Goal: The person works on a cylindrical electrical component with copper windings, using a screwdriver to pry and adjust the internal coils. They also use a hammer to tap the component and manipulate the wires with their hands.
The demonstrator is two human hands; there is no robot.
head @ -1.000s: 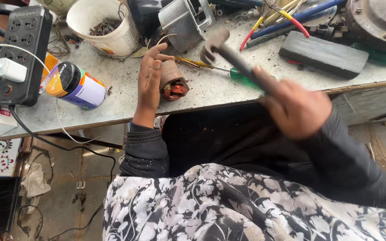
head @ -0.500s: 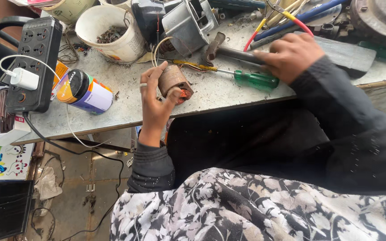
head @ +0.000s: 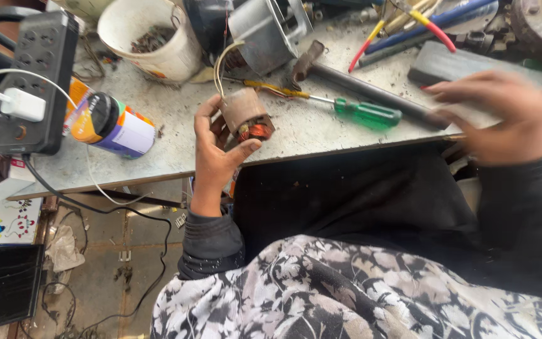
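A person at a cluttered workbench holds a small motor coil.

The left hand [head: 216,157] grips the rusty coil [head: 246,116] between fingers and thumb, above the bench's near edge. The right hand [head: 503,116], blurred, rests fingers loosely curled over the end of a hammer [head: 346,85]. Just beside lies a green screwdriver [head: 362,113]; farther back, a white bucket [head: 148,37].

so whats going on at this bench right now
A person sits at a cluttered workbench. The left hand grips a small motor armature with copper windings, held just above the bench edge. The right hand, blurred, rests by a dark flat block, near the handle end of a hammer that lies on the bench. A green-handled screwdriver lies beside the hammer, and a tipped can lies to the left.
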